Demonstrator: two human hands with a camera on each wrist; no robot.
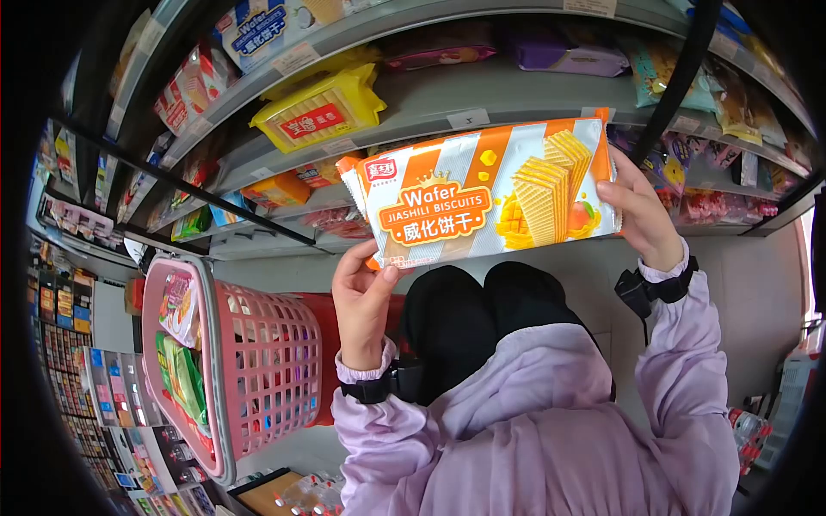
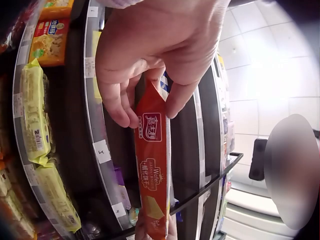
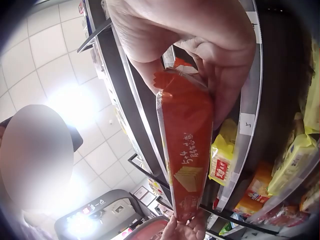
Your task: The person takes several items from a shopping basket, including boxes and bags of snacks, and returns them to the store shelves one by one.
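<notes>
1. Wafer biscuit pack (image 1: 456, 206), orange and white, is held up in both hands, its printed front facing the wearer.
2. Left hand (image 1: 363, 301) pinches the pack's lower left corner, thumb and fingers closed around the edge.
3. Right hand (image 1: 644, 215) grips the pack's right end, thumb across the front; how its fingers lie behind is hard to make out.
4. Black-clad knees (image 1: 452, 318) are below the pack.
5. Pink basket (image 1: 222, 361), left of and below the pack, contains a green packet (image 1: 182, 374).
6. Beyond the pack, a shelf (image 1: 430, 90) bears a yellow packet (image 1: 323, 103).
</notes>
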